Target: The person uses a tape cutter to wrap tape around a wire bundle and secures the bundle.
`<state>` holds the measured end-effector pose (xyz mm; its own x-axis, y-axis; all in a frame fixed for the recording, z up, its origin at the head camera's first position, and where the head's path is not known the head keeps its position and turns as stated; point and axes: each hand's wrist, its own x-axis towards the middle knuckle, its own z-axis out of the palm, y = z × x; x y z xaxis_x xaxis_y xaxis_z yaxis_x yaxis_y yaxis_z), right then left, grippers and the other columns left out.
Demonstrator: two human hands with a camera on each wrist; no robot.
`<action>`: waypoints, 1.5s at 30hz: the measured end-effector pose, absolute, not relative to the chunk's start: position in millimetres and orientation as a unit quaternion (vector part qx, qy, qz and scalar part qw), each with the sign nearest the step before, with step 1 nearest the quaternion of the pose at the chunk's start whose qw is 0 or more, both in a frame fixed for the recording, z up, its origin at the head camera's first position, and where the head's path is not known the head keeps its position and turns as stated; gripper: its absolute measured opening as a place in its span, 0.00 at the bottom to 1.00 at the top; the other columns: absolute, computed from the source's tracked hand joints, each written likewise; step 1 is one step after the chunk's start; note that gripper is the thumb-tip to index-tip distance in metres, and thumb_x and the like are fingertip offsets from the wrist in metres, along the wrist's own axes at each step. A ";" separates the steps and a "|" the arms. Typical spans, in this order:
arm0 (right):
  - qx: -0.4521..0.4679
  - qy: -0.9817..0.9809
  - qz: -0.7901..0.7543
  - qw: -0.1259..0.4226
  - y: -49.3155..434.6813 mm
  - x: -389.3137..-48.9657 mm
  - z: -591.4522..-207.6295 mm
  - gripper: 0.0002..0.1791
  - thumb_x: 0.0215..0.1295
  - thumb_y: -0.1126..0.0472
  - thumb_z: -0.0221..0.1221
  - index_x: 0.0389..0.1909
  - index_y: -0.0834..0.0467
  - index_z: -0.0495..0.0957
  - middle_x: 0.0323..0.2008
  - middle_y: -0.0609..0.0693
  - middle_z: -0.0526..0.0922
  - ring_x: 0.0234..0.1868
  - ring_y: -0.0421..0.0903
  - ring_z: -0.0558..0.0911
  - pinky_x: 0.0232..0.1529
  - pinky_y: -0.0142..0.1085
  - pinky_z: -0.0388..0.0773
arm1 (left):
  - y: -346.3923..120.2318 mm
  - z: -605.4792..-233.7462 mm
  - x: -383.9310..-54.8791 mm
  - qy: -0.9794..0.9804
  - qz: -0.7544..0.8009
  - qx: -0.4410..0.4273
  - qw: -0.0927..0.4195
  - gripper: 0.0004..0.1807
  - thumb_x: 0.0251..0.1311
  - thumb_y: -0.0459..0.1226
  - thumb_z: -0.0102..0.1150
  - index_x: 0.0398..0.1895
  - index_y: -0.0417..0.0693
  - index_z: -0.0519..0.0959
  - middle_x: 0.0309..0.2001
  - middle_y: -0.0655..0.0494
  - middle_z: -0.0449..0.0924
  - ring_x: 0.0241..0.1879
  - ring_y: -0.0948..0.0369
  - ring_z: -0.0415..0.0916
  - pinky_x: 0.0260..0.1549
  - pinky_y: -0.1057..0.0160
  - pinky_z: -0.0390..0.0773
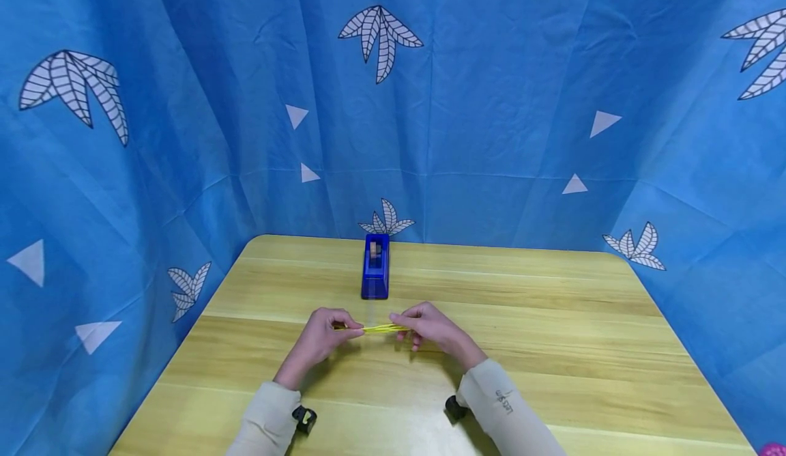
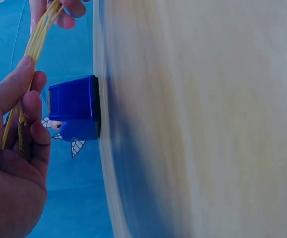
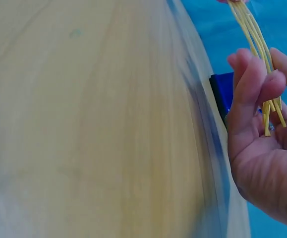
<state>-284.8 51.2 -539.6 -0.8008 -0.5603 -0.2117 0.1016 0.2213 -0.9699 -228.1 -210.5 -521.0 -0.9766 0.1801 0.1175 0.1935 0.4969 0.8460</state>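
Observation:
A bundle of thin yellow strips [image 1: 379, 329] stretches level between the two hands, above the table. My left hand [image 1: 324, 336] pinches one end of it between thumb and fingers. The other end is in the fingers of my right hand [image 1: 431, 326]. In the left wrist view several loose ends of the yellow strips [image 2: 38, 42] poke out below the left fingers. Seen from the right wrist, the strips [image 3: 253, 32] fan slightly apart, and their ends hang out past the right fingers over the palm.
Just beyond the hands, a blue tape dispenser [image 1: 376, 272] stands on the wooden table [image 1: 522, 347], holding a small roll. A faint pale streak runs from its front toward the strips. Blue patterned curtains [image 1: 491, 101] enclose the table's back and sides.

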 end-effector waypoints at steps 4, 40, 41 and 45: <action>-0.159 0.712 -0.621 0.288 50.6 -284.7 -538.1 0.22 0.72 0.47 0.64 0.44 0.65 0.87 0.24 0.48 0.83 0.17 0.37 0.69 0.25 0.32 0.79 | -211.2 -521.6 -228.6 -0.867 -0.486 -0.107 0.012 0.05 0.57 0.36 0.76 0.30 0.43 0.89 0.33 0.56 0.89 0.34 0.61 0.80 0.31 0.68 0.79; -0.218 0.778 -0.570 0.147 43.2 -282.2 -531.5 0.09 0.67 0.58 0.69 0.37 0.61 0.91 0.25 0.60 0.87 0.21 0.42 0.84 0.28 0.32 0.84 | -220.0 -528.7 -234.3 -0.809 -0.572 -0.078 -0.115 0.12 0.71 0.36 0.63 0.43 0.33 0.85 0.30 0.50 0.86 0.25 0.64 0.76 0.24 0.70 0.76; -0.217 0.780 -0.569 0.147 42.9 -281.8 -531.4 0.09 0.67 0.58 0.69 0.37 0.61 0.91 0.25 0.60 0.88 0.22 0.43 0.84 0.28 0.33 0.84 | -219.7 -529.2 -234.5 -0.808 -0.574 -0.073 -0.109 0.11 0.70 0.36 0.64 0.43 0.33 0.85 0.30 0.51 0.86 0.26 0.64 0.75 0.24 0.70 0.75; -0.214 0.784 -0.564 0.145 42.0 -281.4 -533.0 0.09 0.67 0.58 0.69 0.37 0.61 0.91 0.25 0.60 0.87 0.22 0.46 0.85 0.28 0.35 0.84 | -217.9 -529.7 -233.6 -0.815 -0.569 -0.062 -0.085 0.10 0.68 0.36 0.66 0.40 0.35 0.86 0.29 0.55 0.84 0.27 0.63 0.75 0.24 0.70 0.74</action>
